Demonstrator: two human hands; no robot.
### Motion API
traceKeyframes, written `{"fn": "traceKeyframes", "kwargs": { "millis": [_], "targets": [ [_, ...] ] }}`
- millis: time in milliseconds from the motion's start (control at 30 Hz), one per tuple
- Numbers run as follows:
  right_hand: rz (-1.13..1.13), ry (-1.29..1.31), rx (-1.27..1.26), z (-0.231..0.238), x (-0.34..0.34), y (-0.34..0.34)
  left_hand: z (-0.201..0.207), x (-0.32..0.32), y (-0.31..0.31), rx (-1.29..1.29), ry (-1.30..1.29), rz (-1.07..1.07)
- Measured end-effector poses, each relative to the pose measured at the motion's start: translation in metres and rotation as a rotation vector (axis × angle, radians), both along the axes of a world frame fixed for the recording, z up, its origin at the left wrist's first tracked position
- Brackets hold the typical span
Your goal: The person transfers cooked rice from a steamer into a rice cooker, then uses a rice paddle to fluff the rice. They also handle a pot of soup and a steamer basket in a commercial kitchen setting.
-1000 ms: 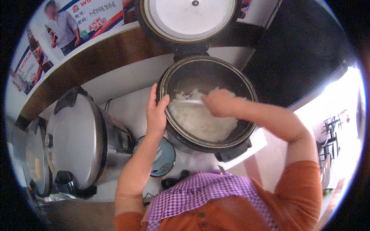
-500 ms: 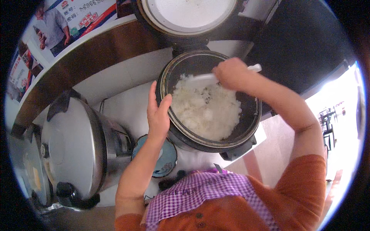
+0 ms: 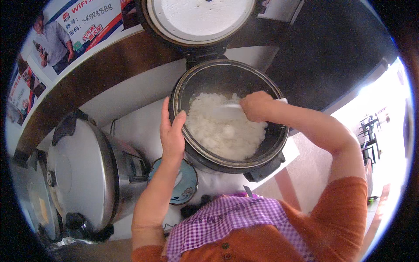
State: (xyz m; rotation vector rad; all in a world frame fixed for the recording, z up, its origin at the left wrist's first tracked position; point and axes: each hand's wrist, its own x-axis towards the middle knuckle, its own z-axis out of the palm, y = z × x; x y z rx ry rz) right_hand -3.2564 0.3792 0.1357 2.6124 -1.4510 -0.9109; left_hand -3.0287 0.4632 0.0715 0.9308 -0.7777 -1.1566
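Grips a white paddle (image 3: 228, 112) in the right hand (image 3: 258, 106), closed tight around the handle. Holds it inside the open cooker (image 3: 209, 77), over the upper middle of the rice (image 3: 224, 142), with the blade at the surface; cannot tell the depth of the blade in the grains.

Looks plain white and flat at the blade, smeared by blur; shows a short stub of handle beyond the hand, near the cooker's right rim. Points blade-first to the person's left. Lies with its long axis almost straight across from side to side, with the handle end set slightly farther from the body.

Lays the left hand (image 3: 172, 137) opened out against the cooker's left side, with the thumb spread away from the straight fingers and resting at the rim. Has a raised lid (image 3: 198, 19) behind the cooker, a blue dish (image 3: 187, 185) near its lower left, and a closed silver cooker (image 3: 83, 170) farther left.
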Motion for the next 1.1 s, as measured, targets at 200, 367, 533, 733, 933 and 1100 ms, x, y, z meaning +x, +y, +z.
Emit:
{"fn": "traceKeyframes", "kwargs": {
  "millis": [200, 367, 533, 733, 933, 1100],
  "targets": [
    [-0.110, -0.133, -0.289, 0.026, -0.012, -0.044, -0.006, 0.003, -0.003, -0.024, -0.116, 0.026],
    [0.032, -0.116, -0.017, -0.043, 0.004, -0.014, -0.006, 0.003, -0.004, -0.007, -0.033, 0.015],
    [-0.024, -0.361, -0.226, 0.011, 0.005, -0.003, 0.003, 0.002, 0.001, 0.021, -0.048, 0.005],
    [-0.023, -0.130, 0.192, -0.005, -0.016, 0.024, -0.011, 0.003, -0.001, -0.014, -0.031, 0.018],
    [0.001, 0.078, -0.255, 0.056, -0.015, -0.002, 0.000, 0.004, 0.000, -0.019, -0.055, -0.002],
    [-0.024, 0.333, -0.164, 0.041, -0.020, 0.007, -0.009, 0.007, -0.002, -0.048, -0.043, 0.051]
  ]
}}
